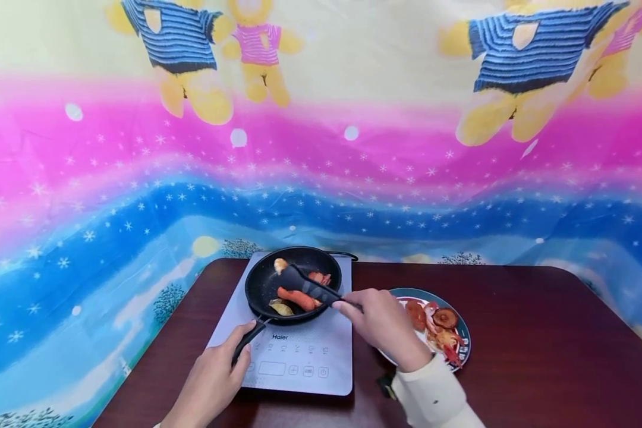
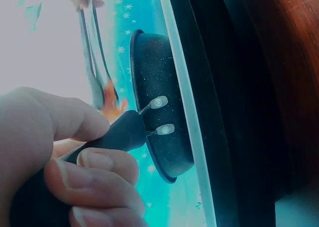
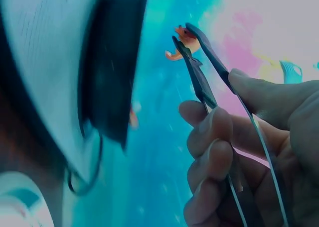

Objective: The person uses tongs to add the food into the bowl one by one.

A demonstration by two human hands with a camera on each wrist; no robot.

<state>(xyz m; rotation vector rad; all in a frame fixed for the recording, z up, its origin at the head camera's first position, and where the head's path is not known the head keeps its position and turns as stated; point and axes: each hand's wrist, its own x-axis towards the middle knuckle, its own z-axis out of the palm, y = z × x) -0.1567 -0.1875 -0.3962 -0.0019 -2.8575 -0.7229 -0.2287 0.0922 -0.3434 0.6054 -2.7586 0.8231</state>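
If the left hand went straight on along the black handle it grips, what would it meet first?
The left hand would likely first meet the small silver metal brackets joining the handle to the round black frying pan, then the pan's outer wall; the remaining gap is hard to judge.

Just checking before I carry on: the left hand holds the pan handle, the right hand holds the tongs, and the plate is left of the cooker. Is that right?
Not quite: the plate is right of the cooker, as the head view shows. The left hand does hold the pan handle, and the right hand the tongs.
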